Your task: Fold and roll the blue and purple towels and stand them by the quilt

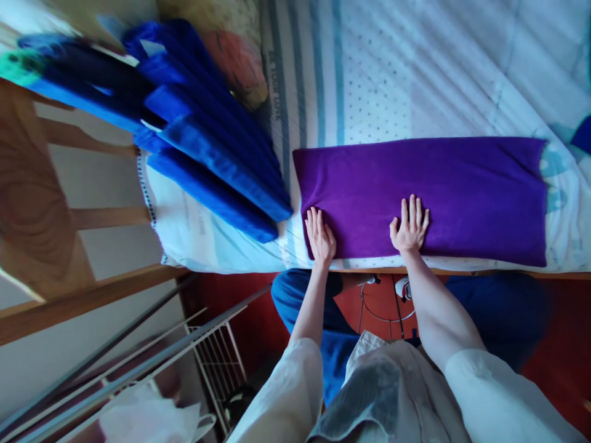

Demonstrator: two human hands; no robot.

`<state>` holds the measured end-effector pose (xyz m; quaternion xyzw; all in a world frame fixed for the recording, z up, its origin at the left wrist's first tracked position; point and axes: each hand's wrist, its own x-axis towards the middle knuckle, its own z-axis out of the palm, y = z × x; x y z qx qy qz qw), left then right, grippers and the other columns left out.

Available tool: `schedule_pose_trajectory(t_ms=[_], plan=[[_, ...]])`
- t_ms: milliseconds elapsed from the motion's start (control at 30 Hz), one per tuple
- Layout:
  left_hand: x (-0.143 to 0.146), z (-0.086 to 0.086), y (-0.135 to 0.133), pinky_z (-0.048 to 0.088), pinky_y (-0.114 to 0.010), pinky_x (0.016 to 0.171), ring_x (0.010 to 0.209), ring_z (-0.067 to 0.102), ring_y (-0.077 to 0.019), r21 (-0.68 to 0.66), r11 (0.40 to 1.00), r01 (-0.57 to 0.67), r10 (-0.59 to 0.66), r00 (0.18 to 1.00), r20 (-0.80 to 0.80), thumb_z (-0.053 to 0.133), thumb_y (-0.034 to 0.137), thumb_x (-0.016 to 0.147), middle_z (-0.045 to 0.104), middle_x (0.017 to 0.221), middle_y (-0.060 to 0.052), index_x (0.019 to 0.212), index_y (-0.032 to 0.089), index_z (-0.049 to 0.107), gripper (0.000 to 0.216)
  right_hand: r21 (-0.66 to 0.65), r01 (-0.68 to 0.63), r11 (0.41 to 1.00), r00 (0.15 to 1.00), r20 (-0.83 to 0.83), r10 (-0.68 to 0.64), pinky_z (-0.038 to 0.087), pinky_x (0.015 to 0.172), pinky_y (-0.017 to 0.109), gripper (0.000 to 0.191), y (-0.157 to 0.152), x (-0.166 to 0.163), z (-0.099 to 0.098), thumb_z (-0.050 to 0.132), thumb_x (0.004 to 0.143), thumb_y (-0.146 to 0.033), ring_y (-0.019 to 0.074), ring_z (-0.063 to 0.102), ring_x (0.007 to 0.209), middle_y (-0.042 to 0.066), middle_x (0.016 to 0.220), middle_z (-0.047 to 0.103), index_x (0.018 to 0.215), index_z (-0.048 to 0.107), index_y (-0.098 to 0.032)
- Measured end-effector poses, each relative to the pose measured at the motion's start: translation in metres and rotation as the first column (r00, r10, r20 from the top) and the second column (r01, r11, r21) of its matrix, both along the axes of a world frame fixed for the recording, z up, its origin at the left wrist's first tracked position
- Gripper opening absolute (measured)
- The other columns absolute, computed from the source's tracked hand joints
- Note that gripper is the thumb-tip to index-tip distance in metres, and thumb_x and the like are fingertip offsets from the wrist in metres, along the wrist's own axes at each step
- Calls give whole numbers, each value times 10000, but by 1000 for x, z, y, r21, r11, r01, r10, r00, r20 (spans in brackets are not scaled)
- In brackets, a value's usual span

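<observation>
A purple cloth (475, 197), which looks like a towel, lies flat in a long rectangle along the near edge of the bed. My left hand (320, 237) rests flat on its left end, fingers stretched out, with small wrinkles in the fabric beside it. Near the middle of the cloth's near half, my right hand (410, 226) lies palm down with the fingers spread. Neither hand grips anything. To the left of the cloth, several rolled or folded blue cloths (221, 166) are stacked side by side on the bed.
A patterned light bed sheet (378, 92) covers the mattress. At the left stands a wooden bed frame (111, 218). Below it is a white wire rack (217, 357) with a white plastic bag (152, 412). A dark blue item (582, 135) shows at the right edge.
</observation>
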<state>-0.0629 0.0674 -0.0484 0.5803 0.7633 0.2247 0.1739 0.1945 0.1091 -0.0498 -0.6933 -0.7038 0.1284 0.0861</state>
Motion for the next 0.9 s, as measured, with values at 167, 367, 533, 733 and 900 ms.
schedule_pose_trajectory(t_ms=[167,367,533,733,900], plan=[[107,7,22,144,-561,1307,1616,90,-226,40,914,404,-406,911,70,303,301,1040,303,1690,-135,1615,178,328,589,-32,7,999,999,-37,-8,203,1275,592,630,0,1,-5,379,986,-300,274,237,1589,133,1687,327,1601,389,-162],[166,-2,72,130,-521,1315,1612,142,-227,44,763,645,-646,758,94,319,344,1036,324,1683,-133,1576,162,421,579,-61,18,998,998,-65,-22,206,1279,583,608,0,1,-9,355,999,-281,257,285,1572,128,1664,376,1598,405,-191],[83,1,102,69,-566,1308,1611,144,-260,-44,873,485,-486,874,-8,356,380,1034,333,1681,-111,1548,196,479,559,13,25,1000,994,-105,-23,174,1272,606,614,-1,0,-2,384,991,-334,298,284,1571,150,1656,384,1574,442,-151],[4,8,128,38,-575,1306,1616,103,-291,-99,975,197,-208,971,-115,406,439,1019,295,1694,-129,1558,160,464,609,37,33,999,994,-107,-29,191,1270,593,614,-1,0,-1,397,979,-335,294,316,1558,159,1641,408,1559,466,-144],[-39,8,156,60,-539,1318,1620,81,-272,-141,987,83,-99,989,-109,368,423,1028,207,1719,-144,1598,115,373,648,36,40,999,993,-114,-36,196,1269,597,615,-2,-1,-3,393,976,-327,290,321,1558,146,1642,411,1564,462,-163]])
